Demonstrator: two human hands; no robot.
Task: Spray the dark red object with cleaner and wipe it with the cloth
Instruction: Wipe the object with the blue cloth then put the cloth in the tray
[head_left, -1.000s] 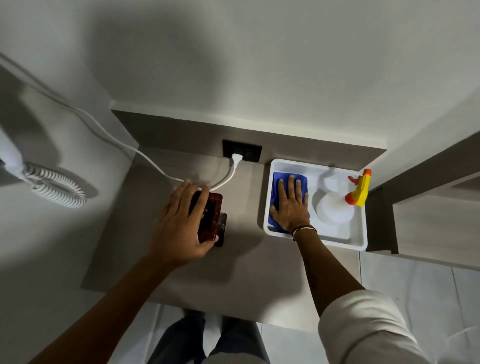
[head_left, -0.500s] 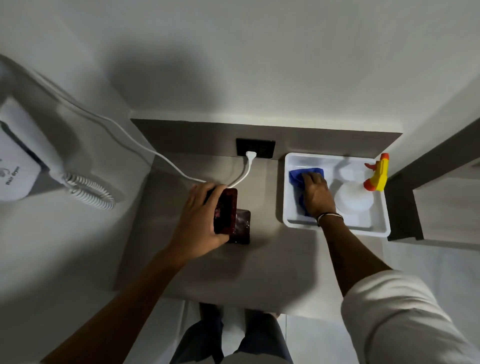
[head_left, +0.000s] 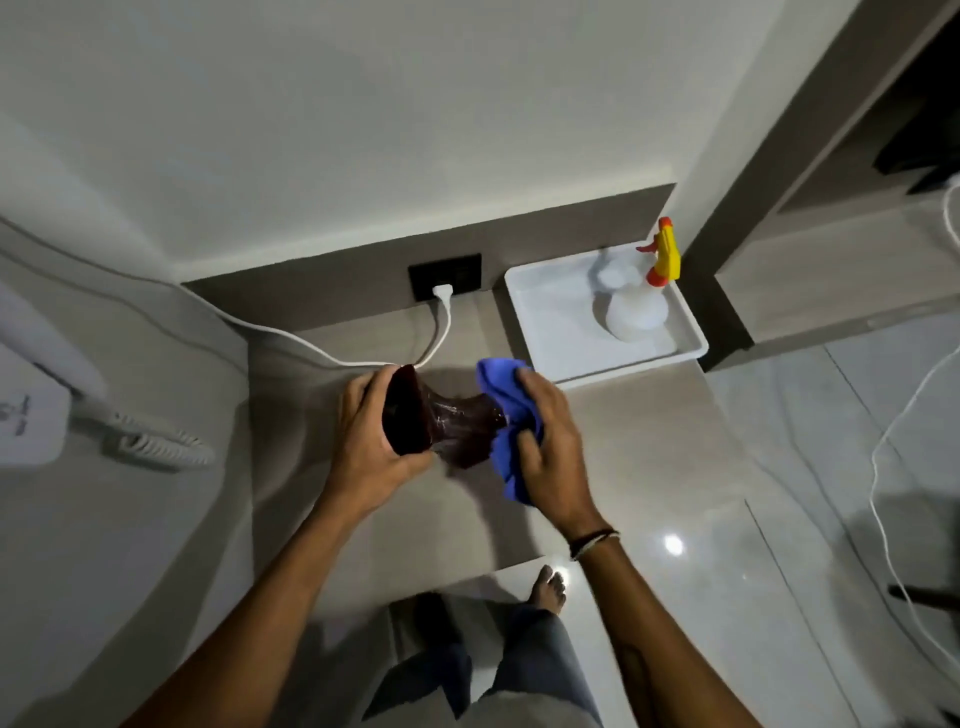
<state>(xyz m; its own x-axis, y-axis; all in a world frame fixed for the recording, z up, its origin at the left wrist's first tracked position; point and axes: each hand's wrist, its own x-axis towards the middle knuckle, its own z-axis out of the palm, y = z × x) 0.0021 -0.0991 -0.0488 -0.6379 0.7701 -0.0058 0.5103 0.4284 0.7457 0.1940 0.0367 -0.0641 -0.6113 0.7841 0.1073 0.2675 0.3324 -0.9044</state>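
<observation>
The dark red object (head_left: 441, 421) is glossy, with a wide flat end and a narrower waist. My left hand (head_left: 371, 447) holds it by the wide end, lifted above the beige countertop (head_left: 623, 457). My right hand (head_left: 545, 441) grips a bunched blue cloth (head_left: 501, 395) and presses it against the object's other end. The white spray bottle (head_left: 636, 312), with its yellow and orange trigger head, stands in the white tray (head_left: 540, 291) at the back right, away from both hands.
A white cable (head_left: 311, 343) runs from the wall socket (head_left: 444, 275) across the counter behind my left hand. A wall-mounted white device with a coiled cord (head_left: 156, 447) hangs at the left. Glossy floor tiles and another loose white cord (head_left: 883, 452) lie to the right.
My right hand took the blue cloth out of the tray and brought it to the object. My left hand lifted the dark red object off the counter and turned it sideways.
</observation>
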